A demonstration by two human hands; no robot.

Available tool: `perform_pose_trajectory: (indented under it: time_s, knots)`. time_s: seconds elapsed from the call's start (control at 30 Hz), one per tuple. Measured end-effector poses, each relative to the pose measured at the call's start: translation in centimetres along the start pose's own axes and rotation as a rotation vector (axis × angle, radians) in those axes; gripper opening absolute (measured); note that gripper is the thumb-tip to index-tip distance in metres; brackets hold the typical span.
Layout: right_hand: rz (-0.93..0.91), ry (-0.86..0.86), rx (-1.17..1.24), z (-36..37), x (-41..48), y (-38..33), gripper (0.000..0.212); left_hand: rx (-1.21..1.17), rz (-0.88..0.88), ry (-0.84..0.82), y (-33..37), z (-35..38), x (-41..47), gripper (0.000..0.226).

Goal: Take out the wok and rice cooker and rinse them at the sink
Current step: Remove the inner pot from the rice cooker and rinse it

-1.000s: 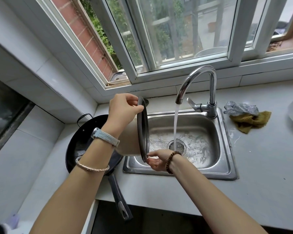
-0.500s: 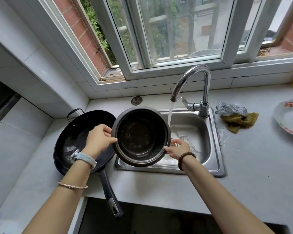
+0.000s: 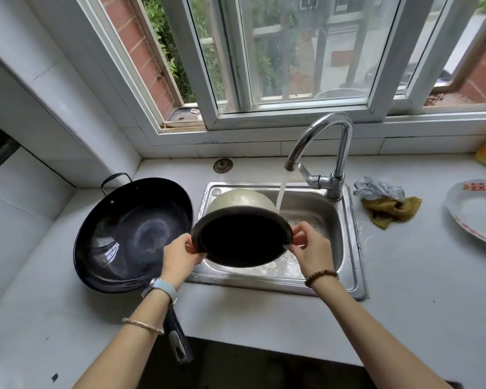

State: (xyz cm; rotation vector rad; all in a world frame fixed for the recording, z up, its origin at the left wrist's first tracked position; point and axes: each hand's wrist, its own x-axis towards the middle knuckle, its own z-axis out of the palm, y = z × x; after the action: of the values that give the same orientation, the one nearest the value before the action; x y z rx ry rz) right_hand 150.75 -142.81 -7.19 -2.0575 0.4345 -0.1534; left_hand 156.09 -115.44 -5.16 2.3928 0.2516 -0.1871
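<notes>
I log left hand (image 3: 180, 256) and right hand (image 3: 310, 251) each pinching the rice cooker pot (image 3: 242, 240) rim, pot tilted over the sink (image 3: 353, 234); wok (image 3: 132, 234) on the surface (image 3: 264, 318) left of sink.
</notes>
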Motion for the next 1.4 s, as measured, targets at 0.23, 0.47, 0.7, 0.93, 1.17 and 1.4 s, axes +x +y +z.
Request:
perform_pose_trajectory:
  time_s: [0.23, 0.47, 0.7, 0.93, 1.17, 1.4]
  knots:
    - [0.054, 0.012, -0.063, -0.8, -0.4, 2.9, 0.031, 0.009, 0.075, -0.039, 0.2, 3.0, 0.7, 0.024]
    - [0.126, 0.049, -0.018, -1.4, -0.4, 5.4, 0.022, 0.034, 0.183, -0.044, 1.6, 5.5, 1.0, 0.027]
    - [0.255, 0.1, 0.026, -1.8, -0.7, 7.7, 0.022, 0.105, 0.276, -0.021, 4.1, 7.3, 1.3, 0.034]
    - [0.422, 0.178, 0.152, -3.0, -0.6, 8.4, 0.022, 0.159, 0.337, -0.033, 6.5, 8.9, 1.8, 0.028]
    - [0.531, 0.19, 0.171, -3.6, -0.3, 9.0, 0.022, 0.166, 0.413, -0.028, 8.2, 9.7, 2.2, 0.023]
    - [0.621, 0.112, 0.367, -3.0, 1.0, 8.4, 0.008, 0.195, 0.409, 0.009, 7.3, 9.0, 2.8, 0.024]
